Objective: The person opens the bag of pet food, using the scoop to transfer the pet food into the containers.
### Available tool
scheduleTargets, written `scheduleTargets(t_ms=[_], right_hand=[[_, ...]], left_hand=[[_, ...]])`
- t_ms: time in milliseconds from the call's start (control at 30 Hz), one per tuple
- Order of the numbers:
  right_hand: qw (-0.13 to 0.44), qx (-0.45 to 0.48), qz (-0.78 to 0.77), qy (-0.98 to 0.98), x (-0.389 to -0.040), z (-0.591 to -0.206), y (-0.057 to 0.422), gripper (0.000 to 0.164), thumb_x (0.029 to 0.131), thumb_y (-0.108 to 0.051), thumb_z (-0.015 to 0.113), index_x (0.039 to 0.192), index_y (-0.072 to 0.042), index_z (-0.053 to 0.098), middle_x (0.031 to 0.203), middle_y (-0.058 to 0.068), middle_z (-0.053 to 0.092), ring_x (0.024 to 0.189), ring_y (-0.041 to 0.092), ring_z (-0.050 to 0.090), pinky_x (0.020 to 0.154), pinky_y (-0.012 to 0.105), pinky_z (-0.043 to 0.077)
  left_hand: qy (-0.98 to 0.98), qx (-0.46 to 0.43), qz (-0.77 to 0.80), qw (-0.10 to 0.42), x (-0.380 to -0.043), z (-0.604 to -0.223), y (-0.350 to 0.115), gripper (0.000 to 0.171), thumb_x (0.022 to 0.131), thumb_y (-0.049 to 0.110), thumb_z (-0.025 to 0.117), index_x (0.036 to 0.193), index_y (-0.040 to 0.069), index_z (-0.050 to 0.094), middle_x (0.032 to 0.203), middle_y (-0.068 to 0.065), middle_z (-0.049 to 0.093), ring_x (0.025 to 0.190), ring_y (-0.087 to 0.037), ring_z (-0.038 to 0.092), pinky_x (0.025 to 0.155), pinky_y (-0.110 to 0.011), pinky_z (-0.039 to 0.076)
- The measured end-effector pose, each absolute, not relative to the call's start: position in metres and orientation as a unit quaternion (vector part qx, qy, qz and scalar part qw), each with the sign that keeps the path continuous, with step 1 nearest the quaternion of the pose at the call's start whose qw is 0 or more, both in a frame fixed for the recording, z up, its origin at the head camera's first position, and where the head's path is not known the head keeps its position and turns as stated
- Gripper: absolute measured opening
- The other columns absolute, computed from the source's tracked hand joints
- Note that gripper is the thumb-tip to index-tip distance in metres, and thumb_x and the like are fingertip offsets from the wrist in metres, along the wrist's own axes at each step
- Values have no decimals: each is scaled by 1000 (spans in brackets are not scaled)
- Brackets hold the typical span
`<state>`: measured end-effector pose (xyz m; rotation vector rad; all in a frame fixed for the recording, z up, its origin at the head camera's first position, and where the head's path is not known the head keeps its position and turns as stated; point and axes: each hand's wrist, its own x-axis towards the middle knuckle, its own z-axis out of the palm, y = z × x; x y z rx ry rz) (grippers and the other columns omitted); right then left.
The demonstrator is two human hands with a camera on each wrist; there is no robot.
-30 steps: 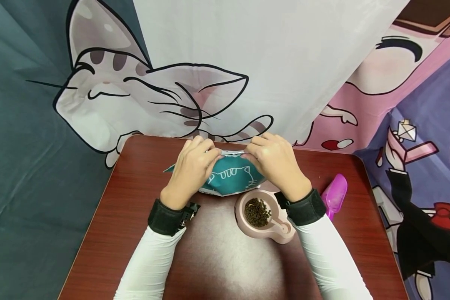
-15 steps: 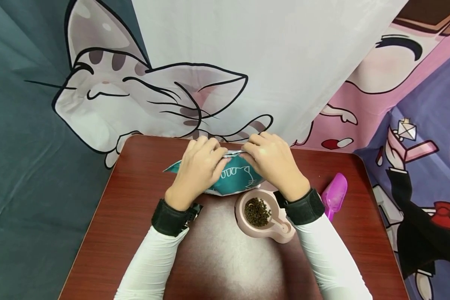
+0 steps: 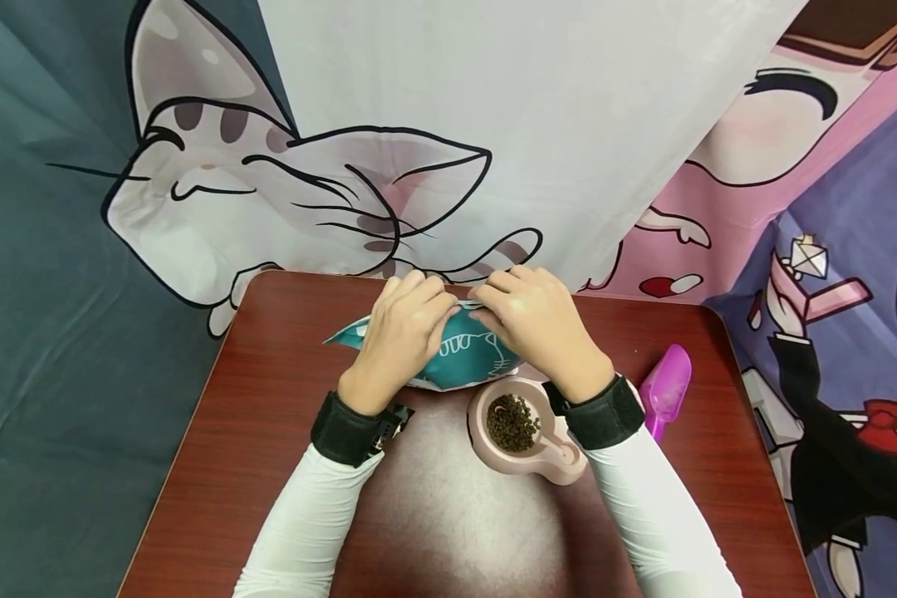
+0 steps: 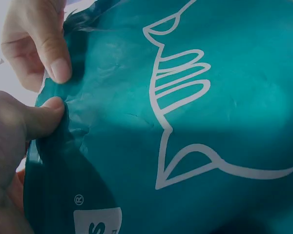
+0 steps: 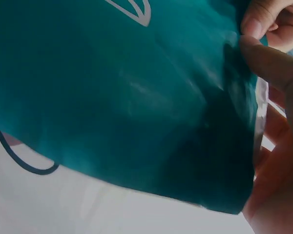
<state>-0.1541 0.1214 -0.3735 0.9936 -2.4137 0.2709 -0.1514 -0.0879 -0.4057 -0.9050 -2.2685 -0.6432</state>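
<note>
A teal bag (image 3: 471, 353) with a white cat outline stands near the table's far edge. My left hand (image 3: 404, 336) pinches its top edge between thumb and fingers, left of the middle. Close beside it, my right hand (image 3: 541, 328) pinches the same edge on the right. In the left wrist view the two thumbs press on the front of the bag (image 4: 122, 112), only a little apart. The right wrist view shows fingers behind the bag's edge (image 5: 185, 122). Just in front of the bag sits a pale pink bowl (image 3: 481, 432) holding brown kibble (image 3: 512, 423).
On the right of the reddish-brown table (image 3: 269, 399) lies a purple scoop (image 3: 667, 386), its handle partly behind the right sleeve. The bowl's handle points toward the right wrist. A cloth with cartoon cats (image 3: 269, 191) hangs behind the table.
The left hand has slid right along the bag's top edge, and the right hand has shifted slightly left. Their thumbs are closer together. Bowl and scoop stay put.
</note>
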Motion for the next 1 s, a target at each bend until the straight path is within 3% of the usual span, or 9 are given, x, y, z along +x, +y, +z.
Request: scheduleTargets(t_ms=[233, 467, 700, 1000], right_hand=[[279, 372, 104, -879, -156, -377, 115, 12, 94, -19, 76, 86, -10, 77, 78, 1, 67, 73, 24, 58, 61, 35, 47], [261, 377, 105, -882, -156, -376, 117, 10, 94, -17, 75, 89, -9, 76, 80, 2, 66, 72, 25, 58, 63, 36, 50], [250, 366, 115, -889, -154, -371, 130, 12, 90, -17, 81, 89, -7, 74, 85, 5, 64, 77, 28, 59, 65, 42, 50], [288, 389, 143, -863, -155, -378, 133, 19, 92, -10, 78, 77, -3, 68, 75, 5, 51, 72, 25, 53, 67, 34, 47]], left_hand=[[-870, -333, -187, 312, -149, -403, -83, 16, 102, 16, 61, 96, 6, 72, 87, -8, 59, 79, -27, 47, 70, -41, 35], [-872, -332, -175, 314, -148, -404, -82, 21, 103, 18, 54, 93, 9, 71, 84, -6, 58, 79, -26, 46, 71, -41, 36], [-862, -329, -197, 331, -151, -406, -81, 23, 104, 16, 55, 89, 9, 72, 79, -4, 56, 73, -25, 42, 69, -40, 34], [-865, -329, -201, 321, -151, -404, -81, 19, 103, 13, 59, 90, 8, 72, 79, -5, 55, 73, -24, 45, 68, -39, 34]])
